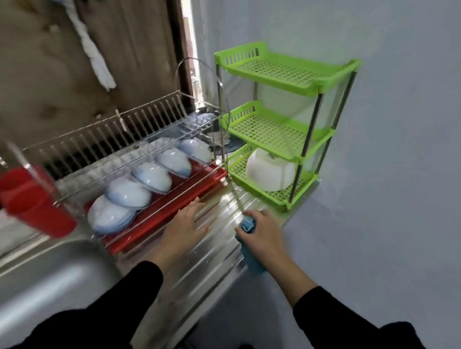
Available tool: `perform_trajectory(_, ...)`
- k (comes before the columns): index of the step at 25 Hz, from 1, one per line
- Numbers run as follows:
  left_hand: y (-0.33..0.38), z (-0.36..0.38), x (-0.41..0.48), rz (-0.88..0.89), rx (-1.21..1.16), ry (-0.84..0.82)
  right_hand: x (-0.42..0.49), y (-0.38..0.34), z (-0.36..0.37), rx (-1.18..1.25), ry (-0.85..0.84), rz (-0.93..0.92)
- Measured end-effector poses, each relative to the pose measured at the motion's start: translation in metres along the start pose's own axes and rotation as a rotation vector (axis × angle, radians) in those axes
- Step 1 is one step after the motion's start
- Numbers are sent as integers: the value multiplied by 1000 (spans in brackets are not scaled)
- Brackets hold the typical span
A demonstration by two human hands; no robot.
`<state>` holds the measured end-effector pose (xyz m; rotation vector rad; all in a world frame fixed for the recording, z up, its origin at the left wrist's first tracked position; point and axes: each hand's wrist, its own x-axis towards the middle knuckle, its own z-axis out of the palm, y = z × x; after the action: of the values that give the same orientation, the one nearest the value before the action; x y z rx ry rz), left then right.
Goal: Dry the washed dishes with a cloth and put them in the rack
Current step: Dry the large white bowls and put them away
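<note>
Right hand (257, 233) gripping blue cloth (251, 250), bowls (141, 189) racked far left

Pale blue-grey painted wall (395, 110) across the right side, smooth and evenly lit. Brown, knotty wooden boarding (42, 64) at the left rear, a twisted white rag (92, 48) hanging down it. Between the two, a dark upright frame (176, 42) and a narrow slit of daylight (189, 28). Against the pale wall, a green plastic shelf unit (285, 71) of three perforated tiers on thin metal posts, standing at the far end of a ribbed stainless-steel drainboard (203, 270). At the left, a steel sink basin (41, 280). Below the counter edge, dim grey floor (215, 334). Soft, diffuse light throughout.
</note>
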<state>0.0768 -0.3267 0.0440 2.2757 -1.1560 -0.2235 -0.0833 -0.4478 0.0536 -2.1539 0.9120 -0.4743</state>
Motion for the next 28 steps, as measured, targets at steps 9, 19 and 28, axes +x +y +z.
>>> perform_trajectory(9,-50,-52,-160,-272,196,111,-74,-56,57,19,-269,-263)
perform_trajectory(19,-108,-120,-321,-545,357,207,-164,-127,131,69,-530,-490)
perform_trajectory(28,-146,-181,-496,-717,446,256,-290,-217,212,77,-653,-575)
